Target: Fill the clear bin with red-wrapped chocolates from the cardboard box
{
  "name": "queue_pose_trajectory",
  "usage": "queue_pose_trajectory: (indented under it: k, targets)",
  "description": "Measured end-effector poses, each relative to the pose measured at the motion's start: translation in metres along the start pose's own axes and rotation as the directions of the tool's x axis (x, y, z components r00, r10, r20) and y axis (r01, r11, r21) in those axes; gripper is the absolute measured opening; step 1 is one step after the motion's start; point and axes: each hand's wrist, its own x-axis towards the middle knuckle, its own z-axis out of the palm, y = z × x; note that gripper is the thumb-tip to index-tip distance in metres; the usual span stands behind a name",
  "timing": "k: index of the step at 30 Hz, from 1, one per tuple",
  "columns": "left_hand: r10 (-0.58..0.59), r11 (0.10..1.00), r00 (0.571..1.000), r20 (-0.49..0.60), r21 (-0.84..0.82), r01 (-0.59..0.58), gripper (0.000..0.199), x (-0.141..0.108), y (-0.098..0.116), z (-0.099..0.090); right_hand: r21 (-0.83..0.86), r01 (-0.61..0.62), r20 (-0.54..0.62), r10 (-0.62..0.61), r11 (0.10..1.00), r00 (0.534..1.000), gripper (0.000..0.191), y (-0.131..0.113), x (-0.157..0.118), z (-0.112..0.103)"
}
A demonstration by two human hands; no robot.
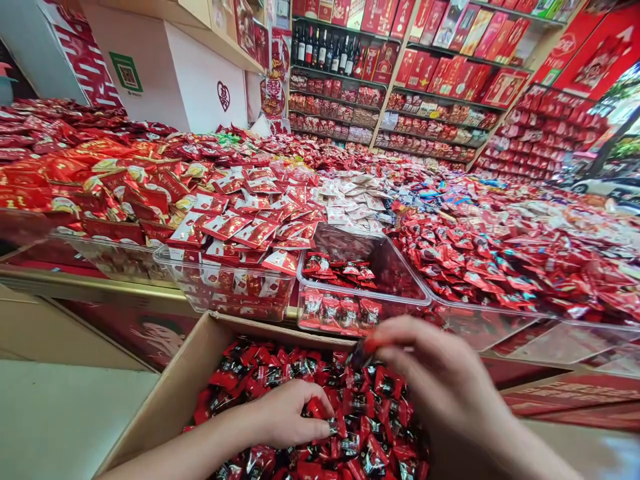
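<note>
An open cardboard box [165, 393] full of red and black wrapped candies [375, 457] stands at the bottom centre. My left hand [293, 413] is down among the candies, its thumb and fingers closed round a red wrapped candy. Over the box's right far side, my right hand [440, 367] pinches a red and dark wrapped candy [363, 353], blurred by motion. Just beyond the box sits a clear plastic bin [413, 283], partly filled with similar candies along its front and left.
Left of that bin, a clear bin [185, 273] is heaped with red and white packets. More piled sweets [465, 267] spread to the right. Behind stand shelves with wine bottles [325, 53] and red boxes. A white pillar [200, 80] rises at the back left.
</note>
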Motion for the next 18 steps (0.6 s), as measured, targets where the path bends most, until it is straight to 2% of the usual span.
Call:
queue_pose_trajectory:
  k: [2, 3, 5, 7, 10, 14, 16, 18]
  targets:
    - [-0.019, 1.000, 0.999, -0.037, 0.022, 0.020, 0.026, 0.001, -0.003, 0.002, -0.131, 0.017, -0.180, -0.040, 0.991, 0.983, 0.014, -0.003, 0.028, -0.023]
    - [-0.022, 0.999, 0.999, -0.047, 0.024, 0.023, 0.026, 0.002, -0.005, 0.003, -0.200, -0.007, -0.208, -0.036, 0.980, 0.977, 0.014, 0.001, 0.044, -0.031]
    - [-0.027, 0.999, 0.998, -0.053, 0.020, 0.028, 0.025, 0.003, -0.008, 0.005, -0.326, -0.083, -0.090, 0.057, 0.942, 0.994, 0.014, 0.014, 0.076, -0.039]
    - [-0.037, 0.999, 0.998, -0.053, 0.013, 0.037, 0.024, 0.003, -0.010, 0.006, -0.410, -0.138, 0.113, 0.200, 0.902, 0.973, 0.014, 0.032, 0.102, -0.035]
    - [-0.040, 0.999, 0.997, -0.060, 0.019, 0.041, 0.023, 0.003, -0.013, 0.007, -0.468, -0.205, 0.344, 0.391, 0.859, 0.853, 0.013, 0.053, 0.123, -0.020]
    - [-0.020, 0.999, 0.997, -0.070, 0.034, 0.023, 0.022, 0.003, -0.016, 0.008, -0.554, -0.180, 0.537, 0.514, 0.813, 0.669, 0.015, 0.067, 0.126, -0.005]
    - [-0.008, 0.999, 0.998, -0.063, 0.033, 0.010, 0.022, 0.003, -0.017, 0.008, -0.588, -0.132, 0.580, 0.530, 0.798, 0.618, 0.018, 0.070, 0.126, -0.003]
    - [-0.006, 0.999, 0.998, -0.056, 0.038, 0.008, 0.022, 0.003, -0.017, 0.008, -0.603, -0.104, 0.588, 0.529, 0.791, 0.612, 0.020, 0.072, 0.125, -0.002]
